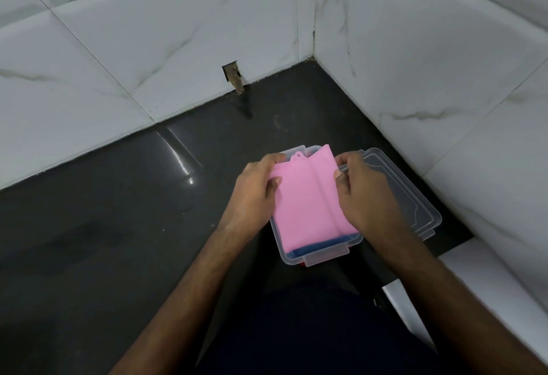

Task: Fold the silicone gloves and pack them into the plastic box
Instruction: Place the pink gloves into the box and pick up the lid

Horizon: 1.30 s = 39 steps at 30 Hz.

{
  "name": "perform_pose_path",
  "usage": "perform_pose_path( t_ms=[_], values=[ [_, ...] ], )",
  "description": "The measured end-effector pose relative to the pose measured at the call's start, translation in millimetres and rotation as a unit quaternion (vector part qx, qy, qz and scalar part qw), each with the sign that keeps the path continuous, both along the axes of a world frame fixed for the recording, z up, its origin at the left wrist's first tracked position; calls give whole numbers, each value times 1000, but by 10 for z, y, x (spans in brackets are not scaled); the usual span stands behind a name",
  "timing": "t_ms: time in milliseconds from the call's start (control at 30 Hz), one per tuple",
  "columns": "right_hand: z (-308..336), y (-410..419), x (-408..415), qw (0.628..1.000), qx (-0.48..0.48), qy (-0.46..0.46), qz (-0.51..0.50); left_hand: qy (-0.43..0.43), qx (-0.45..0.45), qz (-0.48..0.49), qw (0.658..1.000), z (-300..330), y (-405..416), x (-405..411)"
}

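A folded pink silicone glove [308, 199] lies in the clear plastic box [323, 256] on the black counter. Under it, a blue glove [323, 246] shows along the box's near edge. My left hand [255, 193] grips the pink glove's left edge, thumb on top. At the glove's right edge, my right hand [361, 193] pinches it with curled fingers. The glove's far end with its small hanging tab sticks up past the box's far rim.
The clear lid [415, 196] lies just right of the box, partly under my right hand. White marble tiled walls [148, 48] meet in a corner behind. A hole in the wall [232, 76] sits at counter level. The black counter [103, 211] stretches left.
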State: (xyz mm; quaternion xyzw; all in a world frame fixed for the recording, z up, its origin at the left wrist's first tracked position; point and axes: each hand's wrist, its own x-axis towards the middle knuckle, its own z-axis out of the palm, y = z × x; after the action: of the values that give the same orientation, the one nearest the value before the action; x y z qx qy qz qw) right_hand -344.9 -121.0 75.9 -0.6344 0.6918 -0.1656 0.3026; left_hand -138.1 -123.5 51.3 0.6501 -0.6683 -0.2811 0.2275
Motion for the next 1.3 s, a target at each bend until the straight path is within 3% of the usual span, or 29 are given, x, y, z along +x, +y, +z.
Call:
perform_pose_path(
  t_ms=[133,233,333,433,533,633,767,867,933,1000,1133,1200,1300],
  values=[
    [-9,-10,62,999,18,46,16,9,9,26,1000,-52,15,4],
    [12,16,106,998,-8,54,19,-31,-21,28,999,-67,34,-17],
    [68,22,156,998,46,48,23,-67,-48,25,996,-58,37,-46],
    [112,-18,235,987,83,109,81,-95,-58,27,993,-41,36,-77],
    [138,35,265,989,82,105,71,-107,-61,36,992,-47,39,-83],
    [198,190,267,997,32,61,43,-101,-63,45,992,-69,38,-82],
    [305,110,233,982,77,162,66,-77,-85,69,991,-93,64,-89],
    [266,105,186,973,118,181,84,-30,-86,87,992,-114,90,-89],
    [211,168,178,972,77,199,101,1,-85,105,991,-128,111,-102],
    [182,157,165,976,60,184,96,5,-83,111,990,-134,133,-129],
    [198,23,154,973,113,184,83,-3,-70,107,992,-125,158,-161],
    [211,14,145,978,107,160,74,-34,-55,93,994,-87,177,-180],
    [212,24,132,981,110,142,70,-150,-84,30,985,20,238,-234]
  ],
)
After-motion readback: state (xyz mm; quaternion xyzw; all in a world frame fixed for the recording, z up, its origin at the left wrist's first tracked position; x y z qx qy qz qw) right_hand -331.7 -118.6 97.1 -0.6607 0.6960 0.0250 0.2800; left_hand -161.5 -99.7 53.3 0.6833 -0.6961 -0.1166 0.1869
